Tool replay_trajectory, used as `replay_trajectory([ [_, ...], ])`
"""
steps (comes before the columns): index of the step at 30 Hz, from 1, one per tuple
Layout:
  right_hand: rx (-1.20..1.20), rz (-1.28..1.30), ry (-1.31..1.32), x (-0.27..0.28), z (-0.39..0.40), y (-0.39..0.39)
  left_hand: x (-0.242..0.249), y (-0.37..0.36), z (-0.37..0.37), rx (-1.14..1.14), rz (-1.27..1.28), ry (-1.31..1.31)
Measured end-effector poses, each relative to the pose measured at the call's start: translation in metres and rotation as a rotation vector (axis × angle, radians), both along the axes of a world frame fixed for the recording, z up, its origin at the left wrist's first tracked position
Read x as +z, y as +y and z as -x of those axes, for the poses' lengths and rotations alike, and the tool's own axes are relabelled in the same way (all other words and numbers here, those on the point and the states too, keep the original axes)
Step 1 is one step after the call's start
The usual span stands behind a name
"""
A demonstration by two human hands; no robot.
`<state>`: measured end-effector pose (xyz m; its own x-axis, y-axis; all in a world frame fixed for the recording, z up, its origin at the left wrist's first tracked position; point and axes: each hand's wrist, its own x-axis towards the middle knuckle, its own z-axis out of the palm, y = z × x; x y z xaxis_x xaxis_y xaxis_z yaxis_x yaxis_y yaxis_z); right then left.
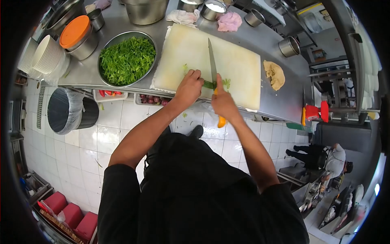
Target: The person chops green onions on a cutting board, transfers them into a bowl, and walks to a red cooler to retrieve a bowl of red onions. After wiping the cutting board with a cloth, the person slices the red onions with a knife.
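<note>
My right hand (pixel 224 105) is closed around the yellow handle of a long kitchen knife (pixel 212 61), whose blade points away from me over the white cutting board (pixel 239 53). My left hand (pixel 189 86) is closed on a green vegetable stalk (pixel 208 84) near the board's front edge, close to the blade. Small cut green slices (pixel 226 83) lie just right of the knife. Left of the board stands a metal bowl (pixel 101 75) heaped with chopped green leaves (pixel 128 61). My left fingers partly hide the stalk.
A beige lump (pixel 274 75) and a small steel pot (pixel 289 46) sit right of the board. Cloths (pixel 229 21) and metal containers lie behind it. An orange-lidded pot (pixel 75 31) stands left. Below are a lined bin (pixel 73 110) and red onions (pixel 152 99). Another person (pixel 335 160) stands far right.
</note>
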<state>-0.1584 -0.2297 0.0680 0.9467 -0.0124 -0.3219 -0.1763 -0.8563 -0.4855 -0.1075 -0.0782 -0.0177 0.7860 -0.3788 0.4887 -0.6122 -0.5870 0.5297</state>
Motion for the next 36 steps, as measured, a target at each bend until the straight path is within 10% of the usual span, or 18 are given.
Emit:
replay_trajectory([
  [36, -0.015, -0.085, 0.025, -0.013, -0.016, 0.008, 0.014, 0.008, 0.002, 0.064, -0.055, -0.002],
])
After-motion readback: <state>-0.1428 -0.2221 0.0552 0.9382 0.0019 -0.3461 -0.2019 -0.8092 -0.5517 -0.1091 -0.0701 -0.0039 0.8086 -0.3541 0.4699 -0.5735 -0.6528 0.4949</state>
